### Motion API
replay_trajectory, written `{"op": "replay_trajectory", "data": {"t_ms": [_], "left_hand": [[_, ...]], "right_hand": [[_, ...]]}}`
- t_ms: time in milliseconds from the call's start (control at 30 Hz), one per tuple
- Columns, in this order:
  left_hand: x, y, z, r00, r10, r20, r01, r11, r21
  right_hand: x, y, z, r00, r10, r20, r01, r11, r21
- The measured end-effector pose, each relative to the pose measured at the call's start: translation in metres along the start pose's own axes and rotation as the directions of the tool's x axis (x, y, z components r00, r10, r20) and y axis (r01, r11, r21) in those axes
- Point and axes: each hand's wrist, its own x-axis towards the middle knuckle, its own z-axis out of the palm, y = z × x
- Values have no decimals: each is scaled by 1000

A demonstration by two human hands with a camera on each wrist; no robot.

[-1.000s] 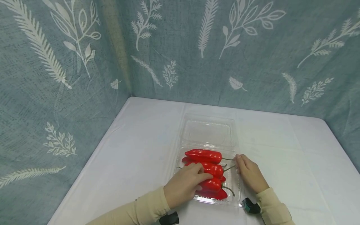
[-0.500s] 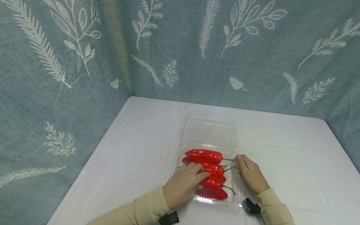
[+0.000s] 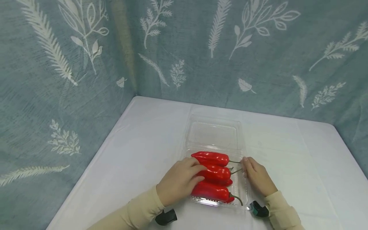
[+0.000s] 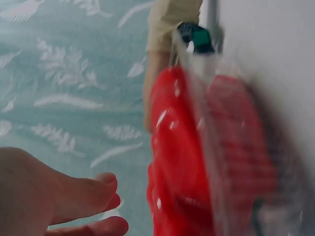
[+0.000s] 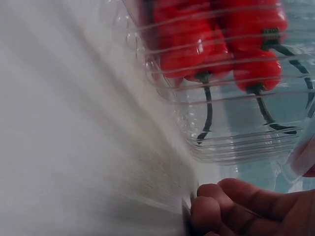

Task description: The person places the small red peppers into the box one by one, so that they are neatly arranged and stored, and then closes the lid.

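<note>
A clear plastic clamshell container lies on the table with its lid folded back. Several red peppers with green stems, one a front pepper and one a rear pepper, lie across its base. My left hand is over the container's left side. In the left wrist view its fingers stand apart from the peppers and hold nothing. My right hand grips the container's right rim. In the right wrist view a fingertip overlaps that rim, with other fingers curled below.
A white cloth covers the table. Teal leaf-patterned fabric hangs behind and to the left. Dark wrist devices show by each sleeve, one near the left and one near the right.
My left hand has let go of the front pepper and drawn back slightly to the left. That pepper now lies in the front of the container. The right hand has stayed at the rim.
</note>
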Motion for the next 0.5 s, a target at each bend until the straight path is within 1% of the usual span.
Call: {"op": "replay_trajectory", "data": {"t_ms": [67, 133, 233, 300, 333, 400, 467, 500], "left_hand": [[-1, -7, -5, 999, -40, -17, 39, 999, -30], [-1, -14, -10, 995, -93, -29, 91, 993, -72], [1, -28, -18, 980, -187, -63, 178, 976, -128], [4, -41, -23, 963, -252, -93, 236, 959, -157], [7, -49, -24, 955, -274, -114, 254, 953, -169], [14, -67, -27, 937, -322, -135, 293, 936, -196], [23, -85, -28, 916, -378, -133, 343, 911, -230], [28, -94, -28, 903, -411, -122, 372, 893, -253]], "right_hand": [[3, 0, -1, 1000, 0, 18, 0, 1000, -11], [6, 0, -3, 999, -1, 36, 2, 1000, -18], [11, 0, -6, 997, -3, 77, 5, 1000, -31], [15, 0, -10, 993, -9, 117, 13, 999, -30], [18, -1, -13, 990, -9, 137, 13, 999, -32], [24, -1, -20, 985, -11, 174, 15, 1000, -23], [33, -1, -30, 979, -18, 204, 21, 1000, -8], [38, -1, -35, 977, -19, 213, 19, 1000, 0]]}}
